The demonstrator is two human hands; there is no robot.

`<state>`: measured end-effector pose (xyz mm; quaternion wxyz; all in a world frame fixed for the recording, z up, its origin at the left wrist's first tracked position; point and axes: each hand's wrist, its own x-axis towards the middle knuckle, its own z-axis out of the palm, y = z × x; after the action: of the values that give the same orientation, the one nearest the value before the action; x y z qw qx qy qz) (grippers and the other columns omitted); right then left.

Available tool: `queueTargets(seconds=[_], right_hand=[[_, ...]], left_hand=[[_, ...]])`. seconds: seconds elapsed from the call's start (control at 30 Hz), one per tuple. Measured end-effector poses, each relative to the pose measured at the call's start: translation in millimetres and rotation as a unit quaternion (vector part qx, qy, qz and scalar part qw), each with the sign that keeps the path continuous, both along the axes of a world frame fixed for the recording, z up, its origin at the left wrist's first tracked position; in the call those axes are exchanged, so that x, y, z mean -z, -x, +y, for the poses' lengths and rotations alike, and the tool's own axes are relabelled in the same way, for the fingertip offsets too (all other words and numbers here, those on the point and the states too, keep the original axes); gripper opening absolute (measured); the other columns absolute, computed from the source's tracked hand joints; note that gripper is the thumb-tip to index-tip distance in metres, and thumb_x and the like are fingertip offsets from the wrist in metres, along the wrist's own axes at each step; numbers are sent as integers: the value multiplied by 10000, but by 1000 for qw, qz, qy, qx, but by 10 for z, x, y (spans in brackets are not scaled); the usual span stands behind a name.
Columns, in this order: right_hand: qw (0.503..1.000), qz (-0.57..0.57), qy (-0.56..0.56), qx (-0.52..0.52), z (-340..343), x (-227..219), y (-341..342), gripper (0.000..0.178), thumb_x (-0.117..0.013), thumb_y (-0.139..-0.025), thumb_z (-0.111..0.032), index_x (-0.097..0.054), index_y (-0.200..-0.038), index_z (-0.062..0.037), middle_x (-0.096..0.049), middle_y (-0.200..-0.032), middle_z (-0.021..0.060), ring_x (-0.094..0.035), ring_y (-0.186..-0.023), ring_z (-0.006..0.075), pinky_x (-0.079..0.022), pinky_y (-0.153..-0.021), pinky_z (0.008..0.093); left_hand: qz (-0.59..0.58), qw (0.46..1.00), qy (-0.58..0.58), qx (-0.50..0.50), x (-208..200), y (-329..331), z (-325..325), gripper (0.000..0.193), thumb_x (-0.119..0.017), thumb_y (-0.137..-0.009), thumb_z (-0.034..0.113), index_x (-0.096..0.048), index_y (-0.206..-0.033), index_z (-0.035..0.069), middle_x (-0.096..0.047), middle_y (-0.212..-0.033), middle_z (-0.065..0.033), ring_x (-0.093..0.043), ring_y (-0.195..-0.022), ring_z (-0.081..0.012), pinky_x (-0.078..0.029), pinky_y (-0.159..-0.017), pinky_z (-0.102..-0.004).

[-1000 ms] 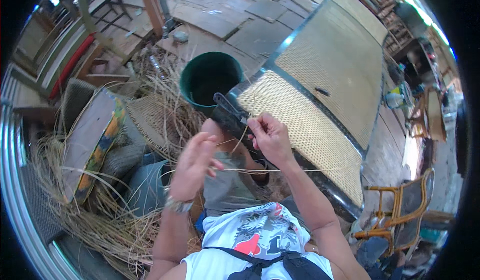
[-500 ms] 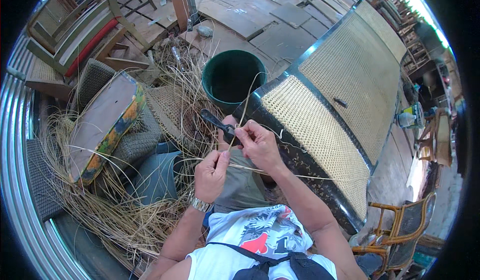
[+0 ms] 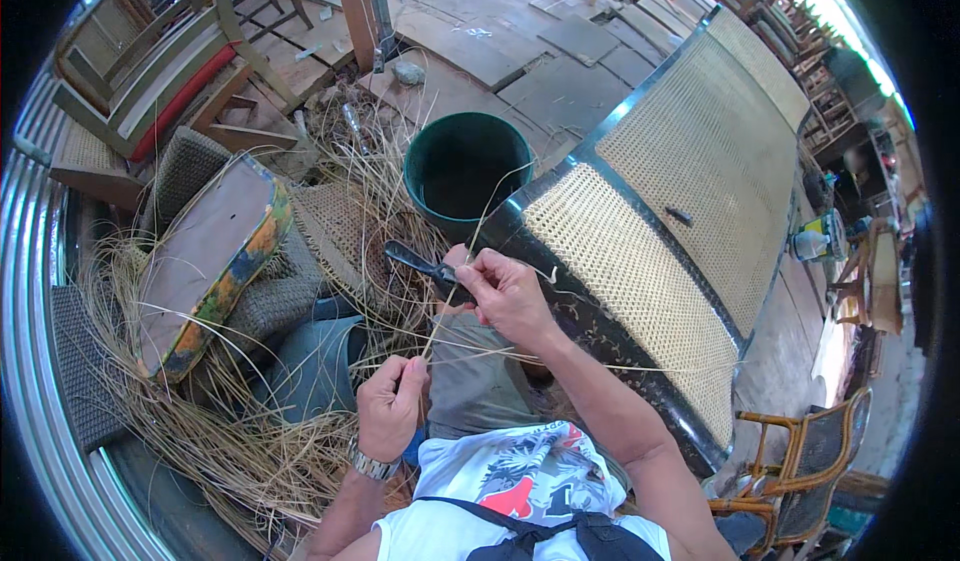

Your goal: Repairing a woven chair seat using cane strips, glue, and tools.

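Note:
A thin, pale cane strand [image 3: 437, 323] runs slantwise between my two hands, and its far end curves up by the green bucket [image 3: 468, 168]. My left hand [image 3: 388, 411], wearing a metal watch, pinches the strand low down, in front of my grey trousers. Higher up and to the right, my right hand [image 3: 505, 293] grips it between thumb and fingers. Just left of the right hand is a black-handled tool [image 3: 408, 257]; its working end is partly hidden by that hand. More pale strands pass beneath my right forearm.
A black-framed panel of woven cane [image 3: 690, 151] leans at the right, a small dark object [image 3: 679, 217] on it. Loose cane strands [image 3: 250, 451] heap at the left around a floral-edged cushion [image 3: 215, 261] and a blue-grey bucket [image 3: 312, 366]. Chairs [image 3: 800, 471] stand at both sides.
My left hand has drawn down and left, away from the right hand, so a longer stretch of strand shows between them. The black-handled tool and right hand have shifted slightly left.

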<state>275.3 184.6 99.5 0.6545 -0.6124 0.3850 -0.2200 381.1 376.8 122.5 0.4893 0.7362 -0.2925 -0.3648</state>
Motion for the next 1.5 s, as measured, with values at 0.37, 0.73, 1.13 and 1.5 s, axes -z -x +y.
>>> queueTargets(seconds=[0.37,0.73,1.13,1.5], right_hand=[[980,-8,70,187,-1379,-11,708,228,-631,-982,-193,-589,-792,-74,-610,-621,39,-508,-434,45,-385,-363,197],[969,1,129,208,-1249,-227,951,259,-628,-993,-193,-533,-791,-60,-604,-661,17,-542,-482,42,-423,-396,191],[974,-7,161,159,-857,-116,731,212,-615,-1003,-182,-565,-843,-53,-563,-669,-17,-533,-513,32,-444,-450,197],[990,9,38,134,-683,42,513,240,-653,-980,-238,-613,-857,-36,-616,-661,12,-531,-487,42,-408,-432,197]], left_hand=[[5,993,-112,40,-142,-179,1034,279,-597,-999,208,-664,-820,5,-621,-672,0,-532,-607,-72,-416,-550,-250],[7,986,163,33,-776,-539,12,455,-604,-945,158,-535,-1362,-10,-667,-1033,-31,-457,-654,-23,-393,-589,-193],[86,962,38,258,182,240,-1940,291,-595,-998,230,-657,-1103,-34,-684,-826,-21,-557,-695,-72,-441,-656,-239],[-49,981,75,174,345,33,-1651,257,-650,-908,263,-704,-902,12,-673,-709,-106,-621,-616,-194,-469,-592,-339]])
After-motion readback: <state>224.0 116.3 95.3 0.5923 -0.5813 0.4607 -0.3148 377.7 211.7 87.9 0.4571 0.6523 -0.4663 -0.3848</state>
